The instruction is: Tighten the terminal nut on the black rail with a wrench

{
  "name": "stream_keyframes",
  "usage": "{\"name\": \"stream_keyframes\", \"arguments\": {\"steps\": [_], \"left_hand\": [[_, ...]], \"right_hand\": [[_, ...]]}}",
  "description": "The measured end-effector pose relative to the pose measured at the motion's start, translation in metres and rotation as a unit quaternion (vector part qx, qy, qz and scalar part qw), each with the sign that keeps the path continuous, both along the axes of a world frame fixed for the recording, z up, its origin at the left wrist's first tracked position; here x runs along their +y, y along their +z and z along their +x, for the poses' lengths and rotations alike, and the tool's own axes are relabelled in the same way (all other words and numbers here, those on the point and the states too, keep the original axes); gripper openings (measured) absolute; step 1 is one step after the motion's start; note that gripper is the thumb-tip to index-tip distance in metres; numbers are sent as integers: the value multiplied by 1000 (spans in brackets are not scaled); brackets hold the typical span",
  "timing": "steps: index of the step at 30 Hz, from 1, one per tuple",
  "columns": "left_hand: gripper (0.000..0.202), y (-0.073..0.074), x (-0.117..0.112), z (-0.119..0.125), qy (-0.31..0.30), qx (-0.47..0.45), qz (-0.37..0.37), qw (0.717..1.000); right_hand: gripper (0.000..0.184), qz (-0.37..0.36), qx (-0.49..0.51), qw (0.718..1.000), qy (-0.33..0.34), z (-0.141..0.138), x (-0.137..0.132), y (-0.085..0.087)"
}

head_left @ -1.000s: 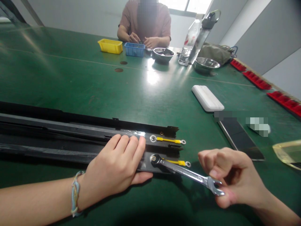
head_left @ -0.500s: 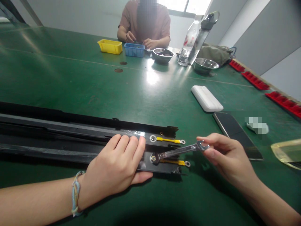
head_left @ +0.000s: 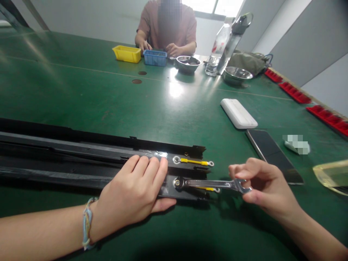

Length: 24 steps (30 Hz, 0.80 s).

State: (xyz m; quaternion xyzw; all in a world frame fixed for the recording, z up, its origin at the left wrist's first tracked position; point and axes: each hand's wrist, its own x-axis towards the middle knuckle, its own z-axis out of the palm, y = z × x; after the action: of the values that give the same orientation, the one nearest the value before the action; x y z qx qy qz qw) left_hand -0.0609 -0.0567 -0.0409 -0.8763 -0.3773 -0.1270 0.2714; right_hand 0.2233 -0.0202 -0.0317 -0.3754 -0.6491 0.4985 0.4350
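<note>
My left hand [head_left: 136,188] is wrapped over the nearer of two long black metal channels [head_left: 89,177], thumb along its near side. In my right hand [head_left: 268,185] the open jaw end of a combination wrench [head_left: 212,184] is pinched between thumb and fingers. The wrench's ring end sits around a nut [head_left: 177,182] near the channel's right end. Beneath the wrench a yellow ground wire [head_left: 209,189] is mostly hidden, its ring lug poking out. On the farther channel another yellow wire [head_left: 194,161] is fastened by a nut [head_left: 176,159], its free lug overhanging the end.
A white power bank [head_left: 239,113] and a dark phone [head_left: 274,156] lie beyond my right hand. Across the green table [head_left: 95,98] a person sits behind a yellow bin [head_left: 127,54], a blue bin [head_left: 155,58] and a metal bowl [head_left: 188,64]. Bottles [head_left: 217,54] stand at the back right.
The wrench's free end has swung toward me, with my right hand following slightly down and right. My left hand stays put. Across the table, the person's hand has lowered toward the bins.
</note>
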Motion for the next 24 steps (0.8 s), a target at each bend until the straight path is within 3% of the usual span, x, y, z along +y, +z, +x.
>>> {"name": "stream_keyframes", "arguments": {"steps": [4, 10, 13, 19, 24], "left_hand": [[71, 1, 2, 0, -1, -1, -1, 1000], [71, 2, 4, 0, 2, -3, -4, 1000], [71, 1, 4, 0, 2, -4, -5, 1000], [72, 0, 2, 0, 4, -3, -3, 1000], [71, -1, 1, 1, 1, -2, 1, 1000]], "right_hand": [[19, 7, 48, 994, 100, -3, -3, -2], [28, 38, 42, 988, 142, -8, -7, 0], [32, 44, 34, 989, 139, -9, -7, 0], [22, 32, 42, 991, 119, -1, -3, -2], [19, 8, -5, 1000, 5, 2, -1, 0]]}}
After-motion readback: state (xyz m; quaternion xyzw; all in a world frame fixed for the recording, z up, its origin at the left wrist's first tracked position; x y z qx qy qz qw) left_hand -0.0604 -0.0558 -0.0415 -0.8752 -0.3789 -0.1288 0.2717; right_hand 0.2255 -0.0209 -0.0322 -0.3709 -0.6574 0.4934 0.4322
